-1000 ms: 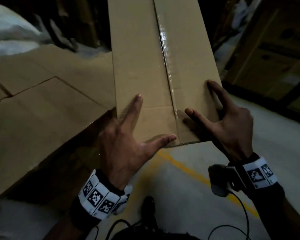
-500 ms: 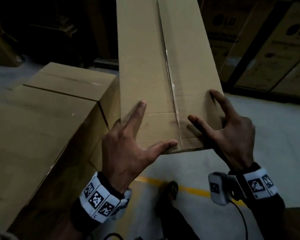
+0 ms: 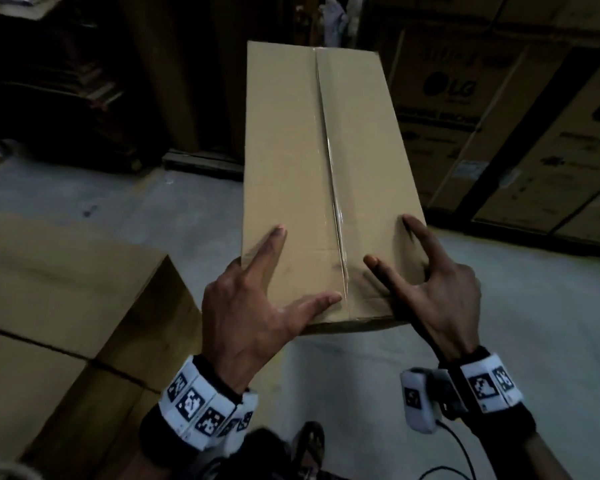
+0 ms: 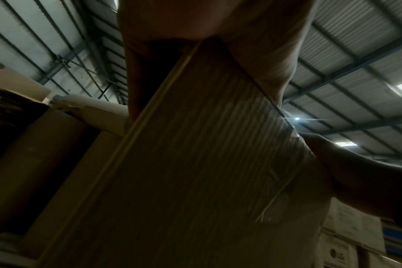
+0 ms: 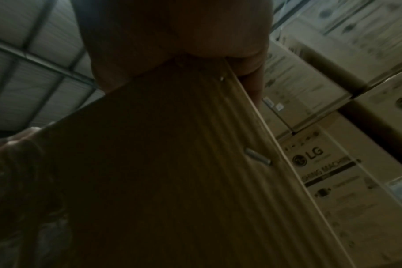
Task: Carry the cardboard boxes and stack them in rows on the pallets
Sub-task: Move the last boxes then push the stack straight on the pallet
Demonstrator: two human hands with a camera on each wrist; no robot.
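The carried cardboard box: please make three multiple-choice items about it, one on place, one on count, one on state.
1. Where do the stacked boxes with LG print stand, seen from the head view?
A. right of the carried box
B. left of it
C. under it

2. How many hands hold the carried box?
A. none
B. one
C. two

3. How is the top seam of the carried box?
A. open flaps
B. closed with clear tape
C. torn away

Answers: 1 A, the LG boxes rise right of the carried box. 2 C, left hand and right hand grip its near end. 3 B, shiny tape runs along the seam.
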